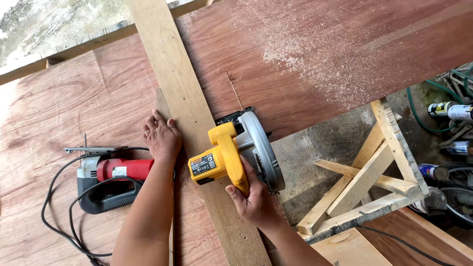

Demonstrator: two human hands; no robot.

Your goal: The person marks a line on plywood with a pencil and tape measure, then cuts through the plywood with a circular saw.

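Observation:
My right hand (252, 197) grips the handle of a yellow circular saw (231, 152) whose grey blade guard rests on a reddish plywood sheet (305, 54). A thin cut line runs ahead of the blade. A long pale wooden plank (172, 64) lies diagonally across the sheet, right beside the saw. My left hand (160, 137) presses flat on the plywood against the plank's left edge, fingers spread.
A red and black jigsaw (111, 180) with a black cord lies on the plywood to the left. Sawdust covers the sheet's upper right. A wooden sawhorse (374, 182) stands below right, with spray cans (451, 111) and hoses on the floor beyond.

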